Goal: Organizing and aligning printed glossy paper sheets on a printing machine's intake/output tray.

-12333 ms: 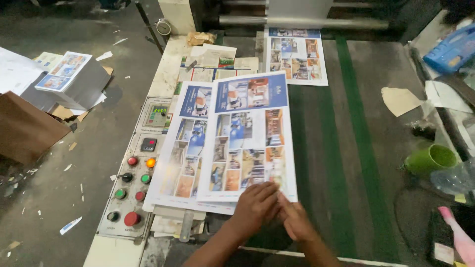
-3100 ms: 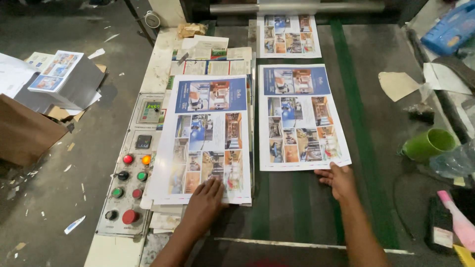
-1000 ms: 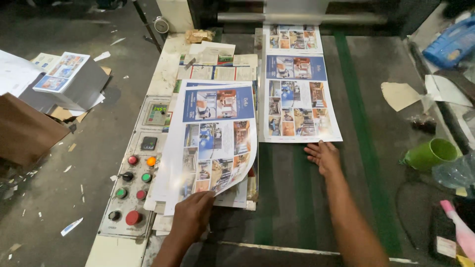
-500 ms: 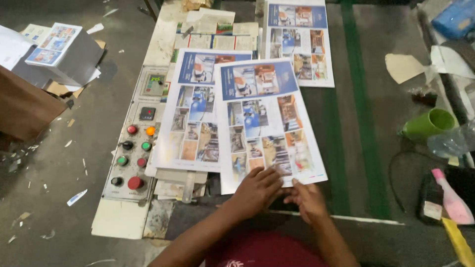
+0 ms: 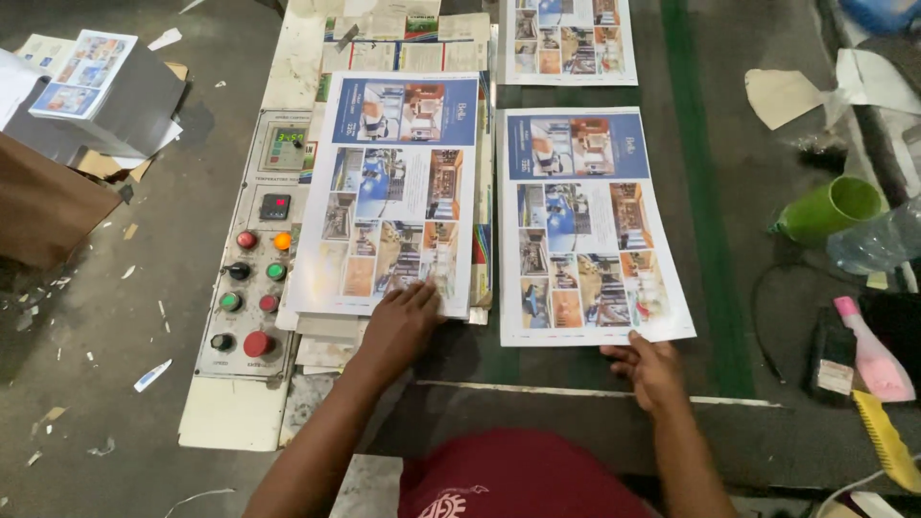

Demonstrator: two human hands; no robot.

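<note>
Two printed colour sheets with photo panels lie side by side on a dark belt. My left hand [image 5: 401,321] rests flat on the bottom edge of the left sheet [image 5: 393,206], which tops a stack of prints. My right hand [image 5: 652,369] grips the lower right corner of the right sheet [image 5: 587,225], fingers under its edge. A third printed sheet [image 5: 566,38] lies farther up the belt.
A control panel [image 5: 254,264] with red, green and orange buttons sits left of the stack. A green cup [image 5: 830,209], clear plastic bottle [image 5: 878,240], pink bottle [image 5: 873,350] and yellow brush [image 5: 887,441] lie at the right. A cardboard box [image 5: 43,206] stands at the left.
Half a second ago both hands held one sheet over the stack; now that sheet lies on the belt to the right, with my hands apart, one on each sheet.
</note>
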